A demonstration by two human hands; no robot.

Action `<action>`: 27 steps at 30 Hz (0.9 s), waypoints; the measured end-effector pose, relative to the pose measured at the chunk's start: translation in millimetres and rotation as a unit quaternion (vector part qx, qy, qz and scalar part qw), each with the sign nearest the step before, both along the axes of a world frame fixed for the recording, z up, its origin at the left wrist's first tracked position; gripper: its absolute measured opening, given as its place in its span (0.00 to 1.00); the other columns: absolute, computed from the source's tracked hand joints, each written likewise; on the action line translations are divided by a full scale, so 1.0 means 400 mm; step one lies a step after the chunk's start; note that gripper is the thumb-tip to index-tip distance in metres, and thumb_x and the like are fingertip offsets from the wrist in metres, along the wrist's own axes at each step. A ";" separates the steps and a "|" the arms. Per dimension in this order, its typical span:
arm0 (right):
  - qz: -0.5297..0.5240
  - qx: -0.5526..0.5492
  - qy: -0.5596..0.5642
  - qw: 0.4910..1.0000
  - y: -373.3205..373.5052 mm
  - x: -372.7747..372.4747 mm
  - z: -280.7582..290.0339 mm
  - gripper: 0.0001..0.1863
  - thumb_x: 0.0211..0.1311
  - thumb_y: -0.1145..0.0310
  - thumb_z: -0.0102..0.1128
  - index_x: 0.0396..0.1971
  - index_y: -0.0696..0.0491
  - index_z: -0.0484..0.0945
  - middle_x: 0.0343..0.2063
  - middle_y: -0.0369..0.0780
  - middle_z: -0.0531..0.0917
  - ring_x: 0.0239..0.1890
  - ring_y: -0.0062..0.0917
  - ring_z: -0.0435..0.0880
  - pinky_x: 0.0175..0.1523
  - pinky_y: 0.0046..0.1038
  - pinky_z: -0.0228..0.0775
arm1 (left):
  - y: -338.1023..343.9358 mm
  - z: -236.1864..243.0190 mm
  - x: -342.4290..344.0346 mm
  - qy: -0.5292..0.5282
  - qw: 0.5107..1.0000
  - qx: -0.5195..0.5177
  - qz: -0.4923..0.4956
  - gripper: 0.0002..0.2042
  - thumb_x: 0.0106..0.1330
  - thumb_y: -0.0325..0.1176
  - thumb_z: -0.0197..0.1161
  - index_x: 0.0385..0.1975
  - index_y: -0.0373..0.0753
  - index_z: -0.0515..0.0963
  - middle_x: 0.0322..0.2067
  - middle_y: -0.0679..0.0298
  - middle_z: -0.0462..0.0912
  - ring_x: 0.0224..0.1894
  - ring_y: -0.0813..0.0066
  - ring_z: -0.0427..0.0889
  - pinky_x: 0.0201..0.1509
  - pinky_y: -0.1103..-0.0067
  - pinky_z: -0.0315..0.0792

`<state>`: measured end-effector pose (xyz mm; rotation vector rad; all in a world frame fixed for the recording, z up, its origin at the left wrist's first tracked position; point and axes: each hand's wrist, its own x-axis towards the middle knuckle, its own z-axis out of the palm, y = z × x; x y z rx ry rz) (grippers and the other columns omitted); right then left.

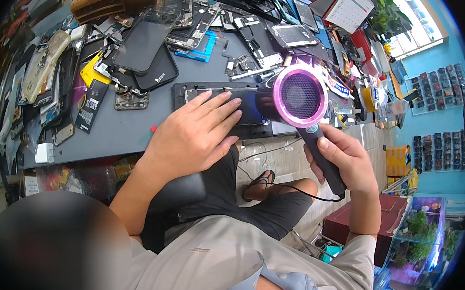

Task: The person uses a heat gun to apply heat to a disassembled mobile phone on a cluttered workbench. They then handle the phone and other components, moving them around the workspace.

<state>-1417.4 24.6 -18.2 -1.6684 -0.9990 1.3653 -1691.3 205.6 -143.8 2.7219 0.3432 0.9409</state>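
Note:
My right hand (341, 159) grips the black handle of a purple-and-black hair dryer (299, 97), whose nozzle points left, low over a dark fixture (180, 97) at the desk's front edge. My left hand (199, 131) lies with fingers stretched out on a phone-sized dark piece (246, 111) on that fixture, just left of the nozzle. Its fingertips partly cover the piece, so I cannot tell exactly what it is. A black cord (284, 185) runs from the bottom of the dryer's handle.
The grey desk (103, 143) holds several phones (144, 43), a battery (90, 106), a white charger (44, 153), tape (370, 100) and a desk calendar (344, 10). At the right are wall racks of small parts (440, 152), a maroon cabinet (360, 214) and an aquarium (417, 240).

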 end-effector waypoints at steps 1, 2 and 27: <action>0.009 0.002 -0.011 1.000 0.002 -0.003 -0.001 0.27 0.89 0.61 0.59 0.76 0.63 0.74 0.37 0.35 0.84 0.29 0.16 0.82 0.35 0.22 0.76 | 0.000 -0.001 0.000 -0.004 1.000 0.000 -0.002 0.21 0.67 0.35 0.76 0.58 0.32 0.88 0.65 0.55 0.88 0.72 0.56 0.84 0.80 0.57 0.74; 0.015 0.003 -0.012 1.000 0.002 -0.007 -0.001 0.27 0.89 0.61 0.59 0.76 0.63 0.73 0.38 0.36 0.84 0.29 0.16 0.82 0.35 0.22 0.76 | -0.001 -0.002 0.000 -0.008 1.000 0.003 0.000 0.21 0.67 0.35 0.77 0.58 0.32 0.88 0.65 0.54 0.88 0.71 0.56 0.84 0.79 0.57 0.75; -0.007 0.008 -0.012 1.000 0.001 -0.014 -0.008 0.26 0.89 0.61 0.58 0.75 0.62 0.75 0.36 0.37 0.84 0.26 0.17 0.82 0.30 0.22 0.74 | 0.020 -0.026 -0.032 -0.260 0.960 0.004 0.099 0.17 0.61 0.16 0.64 0.51 0.32 0.77 0.37 0.55 0.87 0.42 0.58 0.82 0.51 0.65 0.76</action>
